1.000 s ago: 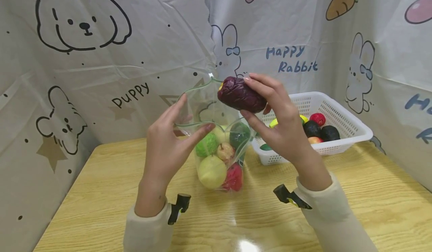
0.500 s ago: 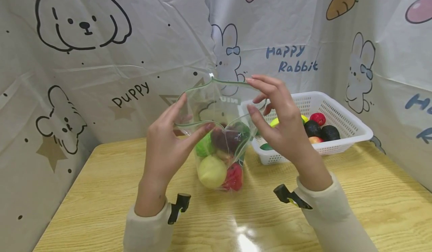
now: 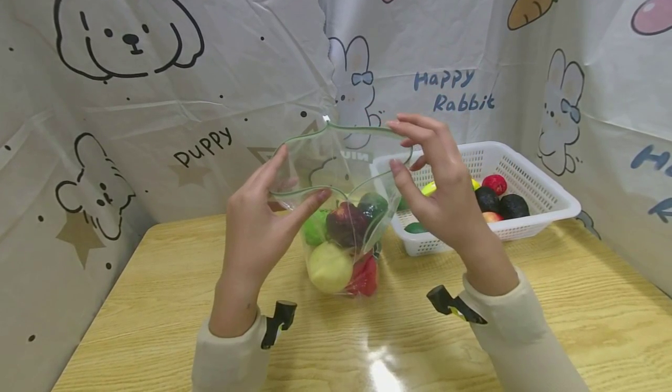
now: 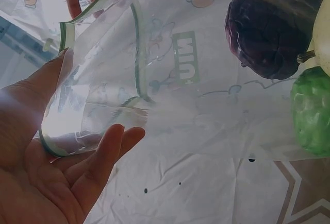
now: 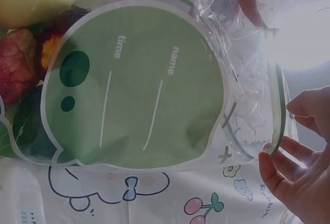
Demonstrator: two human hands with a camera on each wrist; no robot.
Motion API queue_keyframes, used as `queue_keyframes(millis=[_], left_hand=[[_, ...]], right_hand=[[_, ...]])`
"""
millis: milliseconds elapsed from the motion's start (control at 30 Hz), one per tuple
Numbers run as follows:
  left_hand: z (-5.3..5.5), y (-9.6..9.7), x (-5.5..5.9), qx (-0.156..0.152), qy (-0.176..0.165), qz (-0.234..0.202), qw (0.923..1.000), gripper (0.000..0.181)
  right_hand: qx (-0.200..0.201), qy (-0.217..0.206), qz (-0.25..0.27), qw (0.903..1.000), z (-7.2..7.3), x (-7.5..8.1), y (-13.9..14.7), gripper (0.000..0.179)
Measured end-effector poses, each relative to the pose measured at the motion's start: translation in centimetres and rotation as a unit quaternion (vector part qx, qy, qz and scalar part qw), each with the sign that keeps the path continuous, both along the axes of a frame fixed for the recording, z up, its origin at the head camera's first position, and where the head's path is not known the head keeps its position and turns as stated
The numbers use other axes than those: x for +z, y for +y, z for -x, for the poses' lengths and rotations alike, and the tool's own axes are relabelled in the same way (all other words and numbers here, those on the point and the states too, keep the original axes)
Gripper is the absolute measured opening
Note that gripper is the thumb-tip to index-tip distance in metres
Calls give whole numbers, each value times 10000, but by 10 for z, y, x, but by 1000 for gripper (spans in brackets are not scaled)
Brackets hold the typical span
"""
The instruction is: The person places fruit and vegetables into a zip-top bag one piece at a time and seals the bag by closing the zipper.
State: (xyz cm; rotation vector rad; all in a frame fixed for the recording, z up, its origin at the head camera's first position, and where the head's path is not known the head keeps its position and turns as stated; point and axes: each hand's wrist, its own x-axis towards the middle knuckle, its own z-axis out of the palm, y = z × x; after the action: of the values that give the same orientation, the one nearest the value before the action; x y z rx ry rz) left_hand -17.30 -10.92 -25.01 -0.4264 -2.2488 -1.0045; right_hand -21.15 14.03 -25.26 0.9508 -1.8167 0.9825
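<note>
A clear zip bag (image 3: 336, 164) with a green-edged mouth stands upright on the table, its mouth spread wide. My left hand (image 3: 257, 211) holds the left side of the mouth, thumb at the front edge and fingers behind. At the right side, my right hand (image 3: 441, 188) holds the rim between thumb and fingers. Inside the bag, a dark purple, wrinkled sweet potato-like piece (image 4: 268, 33) lies on top of a pale yellow round fruit (image 3: 329, 267), a bumpy green piece (image 4: 312, 113), a red piece (image 3: 364, 275) and a dark green one (image 3: 374, 205). A green panel (image 5: 139, 85) is printed on the bag.
Behind my right hand, a white perforated basket (image 3: 551, 208) holds a red ball-like fruit (image 3: 494, 184), dark avocado-like pieces (image 3: 513, 207) and something yellow (image 3: 429, 188). The wooden table (image 3: 336, 345) meets a printed cloth backdrop (image 3: 252, 42).
The purple piece has left my right hand, dropped into the bag and settled on the other fruit. My right hand has gone from it to the bag's right rim; my left hand stays put.
</note>
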Motion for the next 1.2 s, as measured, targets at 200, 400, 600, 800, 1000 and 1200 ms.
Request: queue_keyframes(millis=[200, 400, 600, 800, 1000, 1200], left_hand=[[1, -1, 0, 28, 45, 11, 10000, 83], [2, -3, 0, 98, 112, -98, 9998, 81], [3, -5, 0, 179, 67, -151, 9997, 82], [2, -7, 0, 236, -9, -144, 9996, 81], [1, -8, 2, 202, 7, -130, 9997, 80], [0, -9, 3, 115, -76, -115, 9998, 80]], right_hand=[[-55, 24, 230, 9997, 3, -1, 3, 41], [-322, -108, 478, 9983, 11, -4, 6, 39], [-704, -673, 645, 9932, 26, -14, 12, 36], [-1101, -1962, 162, 9742, 55, -38, 17, 39], [-1500, -3132, -1376, 9276, 82, -70, 27, 41], [-1605, -3756, -2573, 8757, 98, -99, 33, 42]])
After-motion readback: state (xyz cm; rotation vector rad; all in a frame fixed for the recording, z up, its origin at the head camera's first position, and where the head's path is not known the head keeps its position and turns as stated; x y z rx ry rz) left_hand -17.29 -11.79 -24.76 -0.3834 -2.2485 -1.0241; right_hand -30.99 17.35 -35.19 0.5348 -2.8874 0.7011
